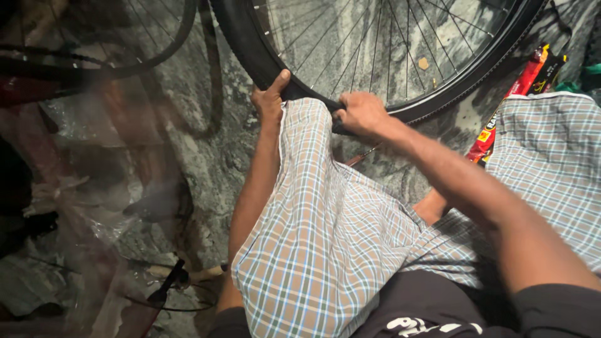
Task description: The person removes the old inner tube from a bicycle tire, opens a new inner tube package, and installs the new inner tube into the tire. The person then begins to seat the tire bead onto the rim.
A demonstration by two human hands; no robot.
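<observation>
Step in hand: you look to be working the black tyre (263, 56) along the rim of the bicycle wheel (400, 56) — pressing or seating its edge, though whether it is going on or coming off you cannot tell from here.
Left hand (270, 99): wrapped over the tyre, thumb up against the tread, just left of your knee.
Right hand (360, 112): clamped on the tyre's lower edge, fingers curled under it — close to the left hand, with the knee between.
Where the wheel is: upright in front of you on the grey stone floor (219, 156), braced against your checked shorts (319, 225).
How it looks: thin silver spokes, dark rim, tyre bulging slightly where you grip it.
Next move calls for: a firm, even squeeze, shifting your grip along the rim in short steps.
Nearby: a red wrapper (510, 100) on the floor to the right.
</observation>
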